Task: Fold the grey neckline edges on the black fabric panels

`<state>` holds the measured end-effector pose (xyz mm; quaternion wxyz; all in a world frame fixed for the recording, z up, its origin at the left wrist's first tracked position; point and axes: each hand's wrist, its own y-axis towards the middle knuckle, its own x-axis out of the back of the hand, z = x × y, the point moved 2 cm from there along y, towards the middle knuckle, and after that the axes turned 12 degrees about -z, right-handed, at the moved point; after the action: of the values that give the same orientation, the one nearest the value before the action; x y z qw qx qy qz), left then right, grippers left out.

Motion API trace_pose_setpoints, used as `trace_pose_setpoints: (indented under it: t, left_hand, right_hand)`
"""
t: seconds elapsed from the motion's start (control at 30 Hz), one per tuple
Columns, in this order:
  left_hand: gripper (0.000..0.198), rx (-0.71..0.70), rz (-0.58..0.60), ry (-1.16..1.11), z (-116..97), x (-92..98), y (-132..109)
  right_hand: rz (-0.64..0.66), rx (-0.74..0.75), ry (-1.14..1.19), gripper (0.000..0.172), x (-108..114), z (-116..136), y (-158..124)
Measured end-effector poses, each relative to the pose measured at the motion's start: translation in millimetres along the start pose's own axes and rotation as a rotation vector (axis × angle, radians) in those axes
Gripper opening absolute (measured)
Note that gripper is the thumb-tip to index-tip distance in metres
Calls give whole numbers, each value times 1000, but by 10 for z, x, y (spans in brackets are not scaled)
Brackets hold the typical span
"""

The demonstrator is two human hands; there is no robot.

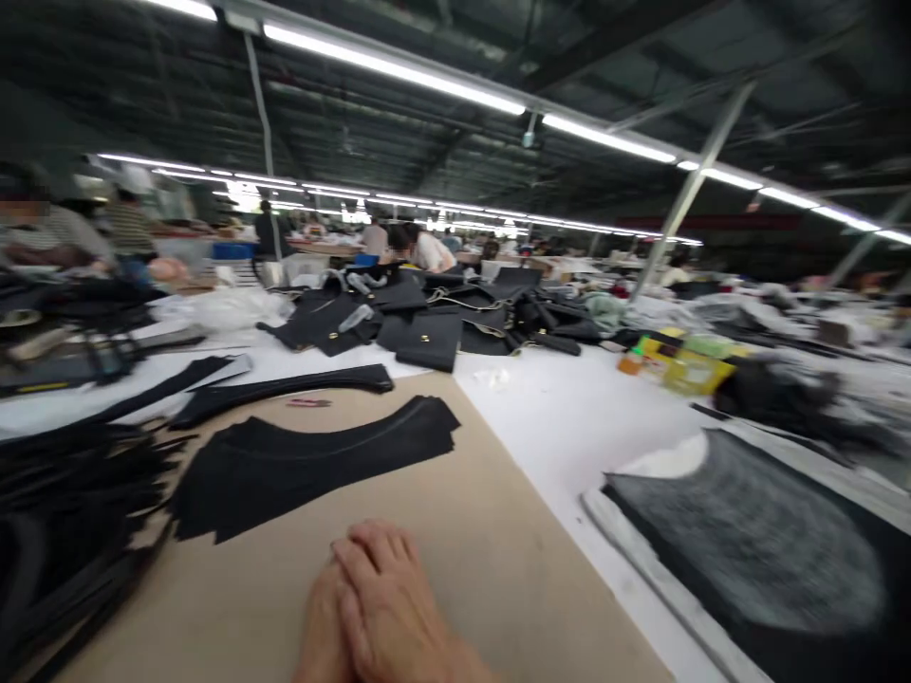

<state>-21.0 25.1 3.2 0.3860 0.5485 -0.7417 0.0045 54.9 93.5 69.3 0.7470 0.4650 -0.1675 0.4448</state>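
Observation:
My left hand (325, 607) and my right hand (391, 607) are together on the tan board (484, 541) at the bottom middle. The right lies over the left, its fingers curled across it. Most of the left hand's fingers are hidden, so I cannot tell how they are held. No tool or material shows in either hand. Just beyond them lies a stack of curved black panels (306, 465), apart from the fingers. Behind that stack is a long narrow black strip (285, 391), with a small red tool (308, 403) between the two.
Black strips (64, 522) heap at the left. Black pieces with small gold fittings (427, 337) pile up at the back. A dark panel with a greyish patch (747, 531) lies right, near a yellow container (687, 365). Other people (427, 249) work farther off.

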Motion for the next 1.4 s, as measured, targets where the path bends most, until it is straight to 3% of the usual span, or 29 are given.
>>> trace_pose_setpoints:
  t: [0.13,0.23,0.37,0.43,0.5,0.6,0.7,0.77,0.83,0.93,1.07,1.2,1.4]
  left_hand:
    - [42,-21,59,-55,-69,18,7]
    - [43,-15,94,47,-51,-4,-4]
    - [41,-76,110,116,-77,-94,-98]
    - [38,-138,121,101,-261,-179,-197]
    - [34,-276,169,40,-638,-299,-338]
    - [33,-548,339,-134,-1485,-542,-615]
    - [39,-668,578,-218,-2339,-864,-880]
    - [43,-685,678,-236,-2763,-1115,-997]
    - [48,-727,724,-237,-3032,-1380,-1063]
    - [53,-785,731,-215,-3179,-1748,-1093]
    - [53,-820,718,-161,-3132,-2053,-1113]
    - [49,-802,694,-145,-3064,-2154,-1133]
    - [44,-752,672,-145,-3039,-2221,-1115]
  right_hand:
    - [16,-29,-79,52,661,-126,-527]
    - [-39,-147,-120,47,1417,-356,-1104]
    - [-275,-465,-321,28,2526,-764,-1954]
    - [-322,-534,-487,26,2946,-977,-2333]
    - [-327,-541,-636,29,3220,-1173,-2627]
    - [-199,-479,-730,33,3378,-1391,-2864]
    - [-66,-442,-800,36,3412,-1505,-2912]
    - [-2,-431,-856,36,3429,-1543,-2895]
    - [40,-396,-911,35,3446,-1571,-2871]
    - [77,-334,-984,26,3457,-1630,-2844]
    - [82,-313,-993,19,3446,-1739,-2816]
    - [62,-296,-971,10,3440,-1813,-2765]
    - [64,-231,-943,11,3453,-1869,-2712]
